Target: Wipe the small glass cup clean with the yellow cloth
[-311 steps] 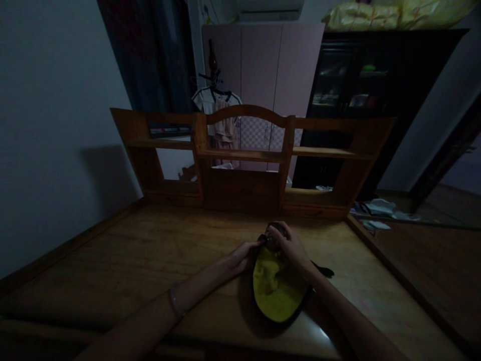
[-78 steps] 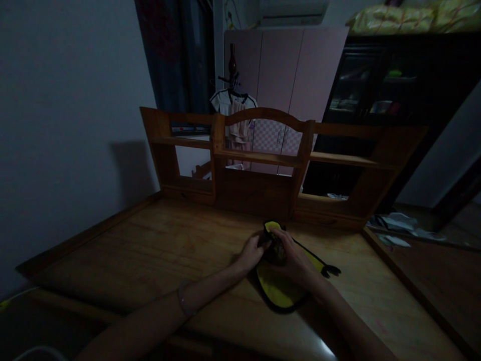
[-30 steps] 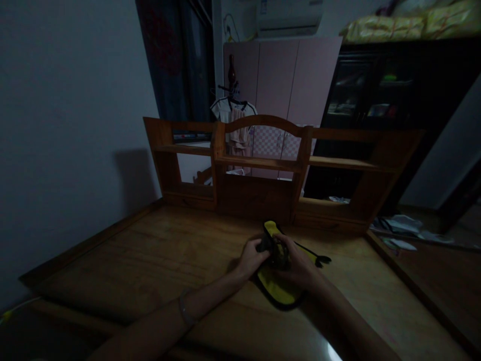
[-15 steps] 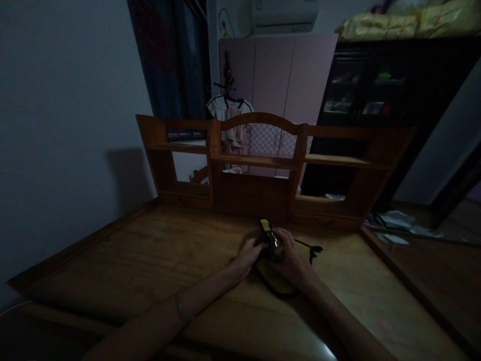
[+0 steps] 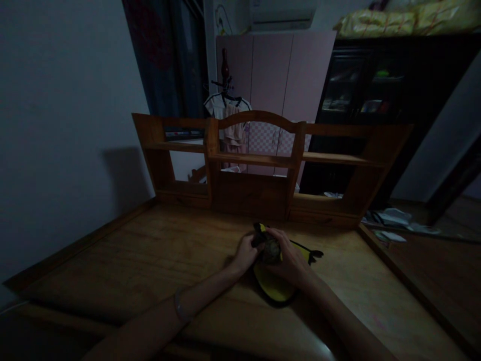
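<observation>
A yellow cloth with a dark edge (image 5: 273,288) lies on the wooden desk (image 5: 158,260), partly gathered up between my two hands. My left hand (image 5: 245,253) is closed on the cloth's upper left fold. My right hand (image 5: 291,259) is curled round a small dark roundish object (image 5: 271,250) wrapped in the cloth; I cannot make out what it is. A dark strap end (image 5: 314,254) of the cloth pokes out to the right of my right hand. A thin bracelet (image 5: 179,308) sits on my left wrist.
A wooden shelf unit (image 5: 259,165) stands along the desk's far edge. Behind it are a pink wardrobe (image 5: 278,75), hanging clothes (image 5: 227,120) and a dark glass cabinet (image 5: 356,100). Papers (image 5: 394,220) lie at the right. The room is dim.
Over the earlier frames the cloth went from lying spread flat to being folded up round the dark object. Both hands stayed on it and shifted slightly farther from me.
</observation>
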Motion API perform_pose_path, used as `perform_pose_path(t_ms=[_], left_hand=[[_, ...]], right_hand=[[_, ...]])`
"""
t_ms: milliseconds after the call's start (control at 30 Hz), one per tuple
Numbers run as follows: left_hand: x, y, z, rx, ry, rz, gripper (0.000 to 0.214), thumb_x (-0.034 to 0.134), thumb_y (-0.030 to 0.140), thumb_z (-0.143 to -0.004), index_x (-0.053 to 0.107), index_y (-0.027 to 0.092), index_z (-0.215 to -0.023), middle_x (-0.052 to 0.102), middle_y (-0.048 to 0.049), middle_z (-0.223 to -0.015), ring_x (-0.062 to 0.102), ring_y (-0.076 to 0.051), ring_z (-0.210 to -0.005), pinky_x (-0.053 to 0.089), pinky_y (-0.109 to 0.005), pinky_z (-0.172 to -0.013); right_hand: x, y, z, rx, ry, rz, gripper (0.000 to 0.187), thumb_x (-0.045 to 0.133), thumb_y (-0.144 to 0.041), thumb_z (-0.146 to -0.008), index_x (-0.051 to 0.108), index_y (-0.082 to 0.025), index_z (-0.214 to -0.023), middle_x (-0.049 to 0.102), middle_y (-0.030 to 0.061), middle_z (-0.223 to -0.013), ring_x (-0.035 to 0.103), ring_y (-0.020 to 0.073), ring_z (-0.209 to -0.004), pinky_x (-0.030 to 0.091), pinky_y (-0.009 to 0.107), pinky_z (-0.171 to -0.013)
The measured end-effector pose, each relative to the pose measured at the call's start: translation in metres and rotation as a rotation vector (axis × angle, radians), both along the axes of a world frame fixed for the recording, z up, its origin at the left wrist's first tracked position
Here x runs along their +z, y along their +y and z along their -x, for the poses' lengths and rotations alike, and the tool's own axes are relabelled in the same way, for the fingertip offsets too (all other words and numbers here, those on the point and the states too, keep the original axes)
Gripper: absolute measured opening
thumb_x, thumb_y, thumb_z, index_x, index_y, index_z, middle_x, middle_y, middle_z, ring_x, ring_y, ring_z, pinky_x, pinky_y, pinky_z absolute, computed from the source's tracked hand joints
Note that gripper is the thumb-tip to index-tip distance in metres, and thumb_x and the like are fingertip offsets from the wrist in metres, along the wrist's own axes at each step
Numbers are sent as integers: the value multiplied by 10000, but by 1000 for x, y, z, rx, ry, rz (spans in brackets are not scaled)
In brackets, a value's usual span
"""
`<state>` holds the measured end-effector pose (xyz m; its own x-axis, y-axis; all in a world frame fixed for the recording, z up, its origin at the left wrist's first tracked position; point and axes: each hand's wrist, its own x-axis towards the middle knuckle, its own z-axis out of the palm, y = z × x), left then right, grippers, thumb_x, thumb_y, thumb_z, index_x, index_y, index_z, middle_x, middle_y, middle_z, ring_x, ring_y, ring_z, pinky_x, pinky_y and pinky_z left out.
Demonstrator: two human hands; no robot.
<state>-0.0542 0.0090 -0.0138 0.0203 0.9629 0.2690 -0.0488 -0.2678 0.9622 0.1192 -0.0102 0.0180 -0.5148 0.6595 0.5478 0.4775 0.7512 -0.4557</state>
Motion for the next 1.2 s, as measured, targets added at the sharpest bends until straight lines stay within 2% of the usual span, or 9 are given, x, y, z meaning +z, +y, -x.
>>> perform_pose_path(t_ms=[267,400,533,667,833,1200], left_hand=[[-3,-2,1,2,57,33,349,737,339,-695,721,109,-956,732,-79,-936,663,-245,-864,516,-304,-758],[-8,1,3,11,90,29,349,720,392,-722,723,95,-906,730,-77,-885,658,-226,-800,505,-279,-703],[-10,3,4,20,129,10,344,680,401,-764,716,87,-899,717,-63,-840,643,-206,-755,481,-252,-662],[-11,3,2,11,165,-17,297,649,346,-780,708,100,-935,711,-50,-877,634,-203,-794,477,-248,-697],[-12,4,1,7,196,-17,247,648,233,-726,701,91,-920,700,-47,-861,611,-203,-798,471,-260,-718],[-7,2,-3,-61,111,46,365,617,117,-667,674,116,-1027,698,-44,-977,608,-214,-910,471,-288,-838]], right_hand=[[13,-8,-9,61,-59,85,959,741,-335,-735,159,-295,-1496,408,102,-1456,451,284,-1306,412,461,-1067],[8,-3,-10,54,-57,76,952,729,-298,-742,150,-287,-1497,393,107,-1466,441,283,-1312,413,465,-1068],[1,2,-9,22,-49,63,939,761,-265,-700,227,-289,-1473,423,101,-1434,461,286,-1288,436,449,-1045],[1,4,-9,-2,-54,78,909,766,-250,-687,277,-304,-1451,418,87,-1435,469,286,-1276,443,442,-1034],[2,3,-9,-12,-76,87,903,772,-238,-679,298,-302,-1445,426,94,-1424,496,293,-1248,461,438,-1012],[-5,8,-8,-20,-89,18,846,782,-295,-676,346,-288,-1402,453,96,-1396,520,288,-1219,490,422,-970]])
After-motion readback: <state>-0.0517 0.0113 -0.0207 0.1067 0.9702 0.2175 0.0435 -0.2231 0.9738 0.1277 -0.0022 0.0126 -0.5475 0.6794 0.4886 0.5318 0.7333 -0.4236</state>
